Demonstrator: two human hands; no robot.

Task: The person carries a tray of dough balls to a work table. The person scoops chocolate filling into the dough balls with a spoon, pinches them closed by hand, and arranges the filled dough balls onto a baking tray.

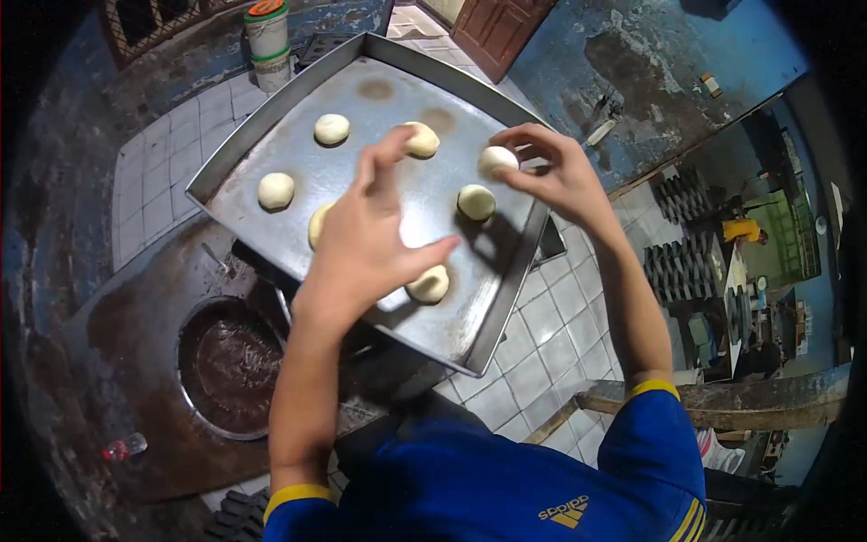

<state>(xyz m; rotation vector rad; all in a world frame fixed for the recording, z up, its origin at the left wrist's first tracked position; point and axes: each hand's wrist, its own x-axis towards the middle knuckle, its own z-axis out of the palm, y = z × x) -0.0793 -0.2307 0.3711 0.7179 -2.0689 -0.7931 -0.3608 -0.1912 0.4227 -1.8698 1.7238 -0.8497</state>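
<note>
A metal baking tray with raised walls lies before me, bearing several pale dough balls. My right hand pinches one dough ball between thumb and fingers above the tray's right side. Just below it, another dough ball rests on the tray. Fingers spread, my left hand hovers over the tray's middle. Its index fingertip overlaps the edge of a dough ball; contact is unclear. A dough ball sits below its thumb, and another is partly hidden behind the hand. Two more lie at the left.
Left of the tray, a stained table carries a round pan of dark liquid and a small clear bottle. Stacked buckets stand near the wall. At the far right are stacked dark trays and a person in yellow.
</note>
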